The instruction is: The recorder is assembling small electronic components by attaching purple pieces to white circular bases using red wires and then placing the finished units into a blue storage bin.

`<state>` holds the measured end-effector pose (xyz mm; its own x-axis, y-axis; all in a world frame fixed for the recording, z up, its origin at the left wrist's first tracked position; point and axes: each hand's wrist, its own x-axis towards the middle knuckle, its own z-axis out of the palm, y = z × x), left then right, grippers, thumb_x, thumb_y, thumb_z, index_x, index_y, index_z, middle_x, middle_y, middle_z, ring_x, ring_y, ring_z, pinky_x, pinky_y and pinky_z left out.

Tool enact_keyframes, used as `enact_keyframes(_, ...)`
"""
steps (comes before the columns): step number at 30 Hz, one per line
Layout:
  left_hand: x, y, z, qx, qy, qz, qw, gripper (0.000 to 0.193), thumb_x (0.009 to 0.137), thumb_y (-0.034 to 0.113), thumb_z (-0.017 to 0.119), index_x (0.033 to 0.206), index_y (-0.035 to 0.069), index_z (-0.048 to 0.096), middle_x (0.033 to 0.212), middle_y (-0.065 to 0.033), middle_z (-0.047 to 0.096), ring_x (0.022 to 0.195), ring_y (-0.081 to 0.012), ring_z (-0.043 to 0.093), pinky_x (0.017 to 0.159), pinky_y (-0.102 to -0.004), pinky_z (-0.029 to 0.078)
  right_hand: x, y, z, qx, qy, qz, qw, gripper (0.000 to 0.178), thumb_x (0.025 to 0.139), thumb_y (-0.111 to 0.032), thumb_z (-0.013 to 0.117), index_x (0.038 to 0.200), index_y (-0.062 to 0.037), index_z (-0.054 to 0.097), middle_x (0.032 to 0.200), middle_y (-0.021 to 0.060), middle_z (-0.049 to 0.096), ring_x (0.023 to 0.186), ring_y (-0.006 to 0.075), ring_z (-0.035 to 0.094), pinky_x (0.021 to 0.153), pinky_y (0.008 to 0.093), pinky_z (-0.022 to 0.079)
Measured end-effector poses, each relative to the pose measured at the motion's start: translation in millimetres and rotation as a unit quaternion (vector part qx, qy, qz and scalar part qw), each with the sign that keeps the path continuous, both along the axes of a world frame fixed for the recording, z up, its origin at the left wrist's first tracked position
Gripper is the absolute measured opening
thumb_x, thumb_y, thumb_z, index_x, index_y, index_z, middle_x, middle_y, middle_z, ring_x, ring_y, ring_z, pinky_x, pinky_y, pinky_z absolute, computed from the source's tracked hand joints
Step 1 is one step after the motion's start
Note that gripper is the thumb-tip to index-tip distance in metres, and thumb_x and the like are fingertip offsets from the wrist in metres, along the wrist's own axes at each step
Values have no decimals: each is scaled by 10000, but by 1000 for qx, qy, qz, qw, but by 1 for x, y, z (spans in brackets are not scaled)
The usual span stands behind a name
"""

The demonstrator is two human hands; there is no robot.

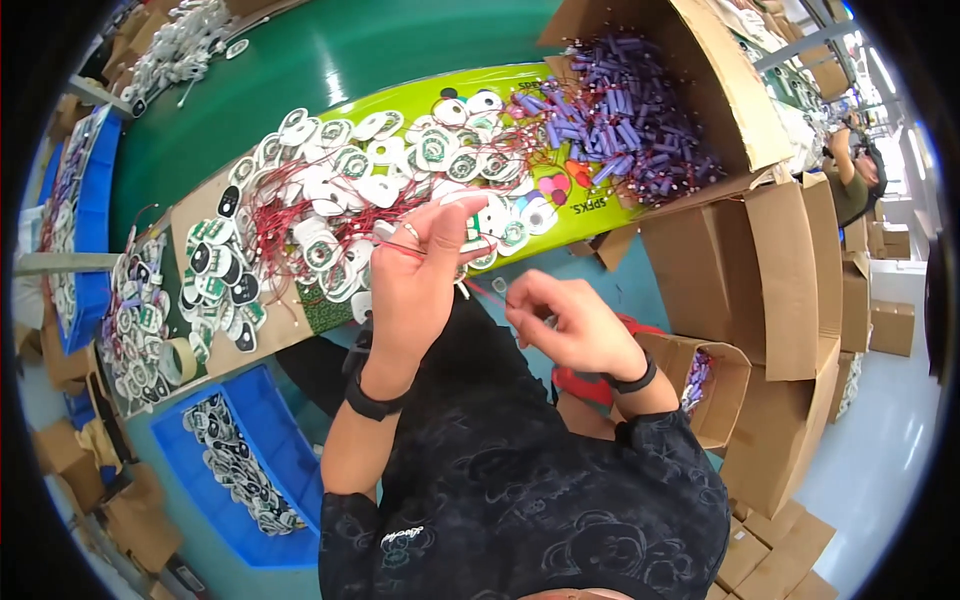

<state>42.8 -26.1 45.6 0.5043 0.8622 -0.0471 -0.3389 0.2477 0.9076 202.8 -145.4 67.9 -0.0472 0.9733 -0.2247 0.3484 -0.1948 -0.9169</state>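
In my left hand (412, 300), held up over the table's near edge, is a small white plastic housing with a green circuit board (478, 226). Thin red wires cross that hand's fingers and thumb. My right hand (572, 325) is lower and to the right, its thumb and forefinger pinched together. A blurred red wire (486, 291) runs between the two hands and reaches the right fingertips. Just beyond my left hand lies a heap of white round housings (350, 165) with boards and tangled red wires (285, 215).
Purple cylindrical cells with leads (620, 110) spill from a tipped cardboard box (715, 70) at the far right. White-and-green parts (215, 265) and a tape roll (180, 360) lie left. A blue bin (290, 420) stands lower left, open cartons (710, 270) right. Another person (852, 180) is farther off.
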Motion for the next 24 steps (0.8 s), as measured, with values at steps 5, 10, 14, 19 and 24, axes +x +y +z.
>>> enact_keyframes(5, -1, -6, 4, 2, 29, -66, 997, 518, 1108, 364, 406, 1156, -88, 654, 1153, -140, 693, 1014, -171, 673, 858, -323, 596, 5, -8, -3, 238, -115, -22, 964, 241, 854, -57, 730, 1086, -54, 666, 1142, 120, 632, 1030, 288, 606, 796, 345, 506)
enact_keyframes(10, 8, -40, 1, 122, 93, -72, 985, 275, 1071, 210, 539, 1184, -14, 652, 1101, -118, 690, 996, -182, 655, 843, -319, 522, -19, 17, 44, 353, -295, -127, 879, 302, 812, -130, 788, 1101, -87, 714, 1218, 94, 626, 1119, 327, 572, 1028, 447, 412)
enact_keyframes(14, 2, -43, 2, 273, 134, -83, 949, 272, 933, 86, 654, 1191, 1, 648, 1159, -119, 677, 1039, -244, 669, 863, -345, 538, -32, 21, 23, 357, -153, -55, 920, 162, 812, -109, 780, 969, -118, 744, 999, 24, 702, 1038, 227, 643, 1021, 411, 353)
enact_keyframes(19, -17, -51, -1, 338, 212, -102, 911, 393, 811, 7, 756, 1194, 7, 663, 1313, -138, 618, 1155, -272, 655, 904, -389, 569, -21, -6, 16, 363, -93, -90, 923, 148, 843, -37, 754, 982, -89, 755, 974, 41, 728, 919, 213, 696, 998, 441, 410)
enact_keyframes(24, -59, -68, -24, 112, 72, -21, 991, 366, 888, -15, 723, 1248, -41, 659, 1431, -177, 525, 1176, -208, 631, 919, -303, 573, -24, -26, 0, 278, -16, -126, 952, 177, 834, 46, 737, 992, -33, 747, 872, 70, 681, 735, 197, 670, 650, 309, 537)
